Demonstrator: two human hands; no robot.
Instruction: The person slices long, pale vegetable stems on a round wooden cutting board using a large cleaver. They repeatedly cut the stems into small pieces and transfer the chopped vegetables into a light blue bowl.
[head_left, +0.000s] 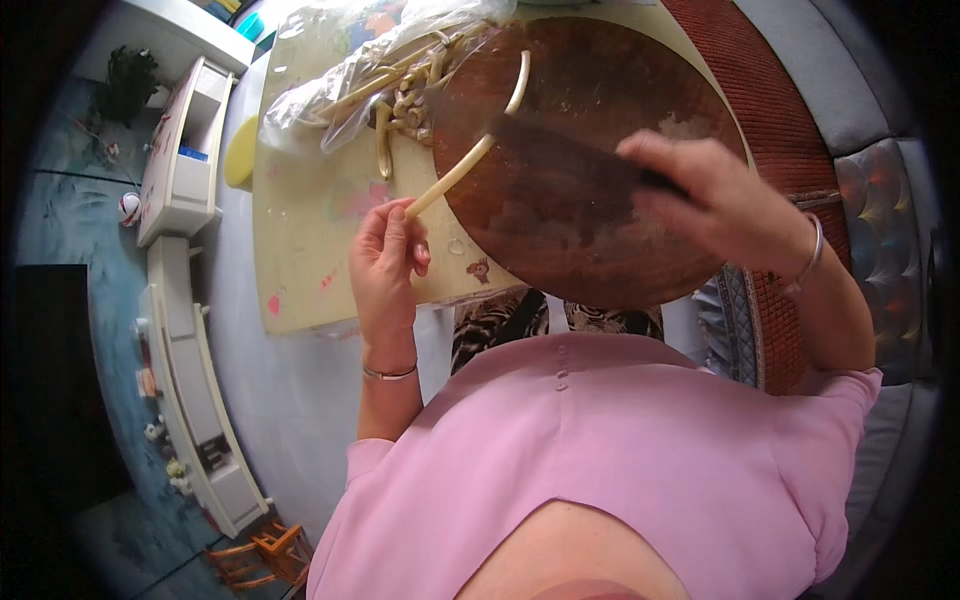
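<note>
My left hand (388, 244) pinches the lower end of a long, pale, slightly curved plant stalk (454, 174) between thumb and fingers. The stalk reaches over a round dark wooden cutting board (600, 67). My right hand (705, 191), blurred, grips the dark handle of a wide-bladed knife (559, 154), probably a cleaver. Its blade tip crosses the stalk, with a further length of stalk visible beyond it. Whether the blade has cut through cannot be seen. A clear plastic bag (289, 120) with several similar stalks (409, 90) lies at the board's upper left.
The board stands on a table with a pale printed cover (330, 247), overhanging its near edge. A grey sofa (787, 67) with a red-brown ribbed cover (731, 52) runs along the right. At left are white cabinets (195, 382), a yellow round stool (241, 154) and a small wooden chair (270, 559).
</note>
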